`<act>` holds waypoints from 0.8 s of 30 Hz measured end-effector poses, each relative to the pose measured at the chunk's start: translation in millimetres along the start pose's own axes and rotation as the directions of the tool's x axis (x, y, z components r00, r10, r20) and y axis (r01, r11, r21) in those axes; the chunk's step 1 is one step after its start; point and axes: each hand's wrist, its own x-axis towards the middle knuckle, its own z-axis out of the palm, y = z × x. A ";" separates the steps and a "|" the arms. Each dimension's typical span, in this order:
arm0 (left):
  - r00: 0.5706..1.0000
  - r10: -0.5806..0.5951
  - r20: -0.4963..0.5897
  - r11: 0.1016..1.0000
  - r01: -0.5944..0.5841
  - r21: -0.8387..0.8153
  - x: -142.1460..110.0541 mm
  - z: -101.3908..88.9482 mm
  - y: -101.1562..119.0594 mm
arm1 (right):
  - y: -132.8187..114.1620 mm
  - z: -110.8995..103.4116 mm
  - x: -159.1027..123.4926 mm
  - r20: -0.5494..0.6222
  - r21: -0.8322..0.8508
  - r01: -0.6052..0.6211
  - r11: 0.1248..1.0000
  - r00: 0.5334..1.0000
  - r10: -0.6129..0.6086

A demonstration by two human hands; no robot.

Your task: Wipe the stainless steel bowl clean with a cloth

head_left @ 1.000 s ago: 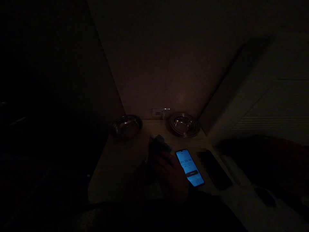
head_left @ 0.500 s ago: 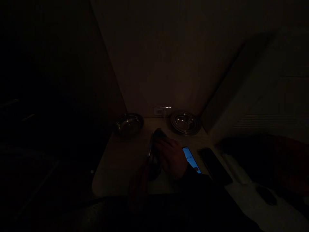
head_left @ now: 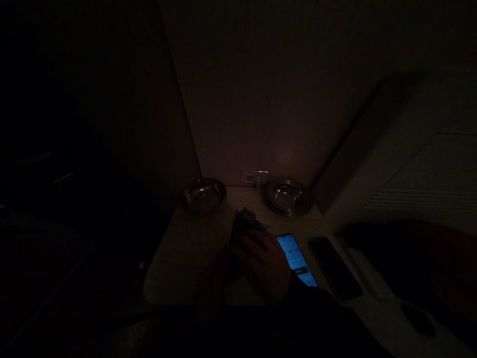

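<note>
The scene is very dark. My right hand [head_left: 265, 266] reaches from a dark sleeve over the middle of a pale table [head_left: 182, 263]. Its fingers are curled round a bunched bluish cloth [head_left: 246, 220] that sticks out above them, pressed against a dark object I cannot make out. My left hand [head_left: 214, 278] shows only as a dim reddish shape just left of that object, its fingers hidden. A phone with a lit blue screen [head_left: 298, 261] lies face up right beside my right hand.
A second, dark phone [head_left: 335, 268] lies right of the lit one. A steel bowl [head_left: 203, 195] and a steel plate [head_left: 289, 197] sit at the table's back edge, either side of a wall socket [head_left: 254, 176]. A pale slanted panel [head_left: 372, 164] borders the right.
My right hand moved forward over the lit phone half a second ago, then drew back toward me, uncovering most of the screen. The cloth moved with it.
</note>
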 end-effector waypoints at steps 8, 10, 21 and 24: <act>0.990 -0.097 0.099 0.995 0.099 -0.010 6.2 1.2 24.0 | 1.7 1.3 4.3 -0.012 -0.013 0.004 1.000 1.000 -0.004; 0.991 -0.096 0.093 0.995 0.097 -0.007 7.6 2.4 21.3 | 0.5 1.6 6.2 0.001 -0.014 -0.035 0.999 0.999 0.035; 0.996 -0.082 0.044 0.997 0.082 -0.006 5.3 -1.6 18.5 | 3.0 6.7 14.3 0.007 0.013 -0.121 0.993 0.993 0.121; 0.997 -0.068 0.043 0.998 0.068 -0.013 4.5 -1.8 22.2 | 1.0 5.3 13.8 0.022 0.059 -0.111 0.992 0.994 0.110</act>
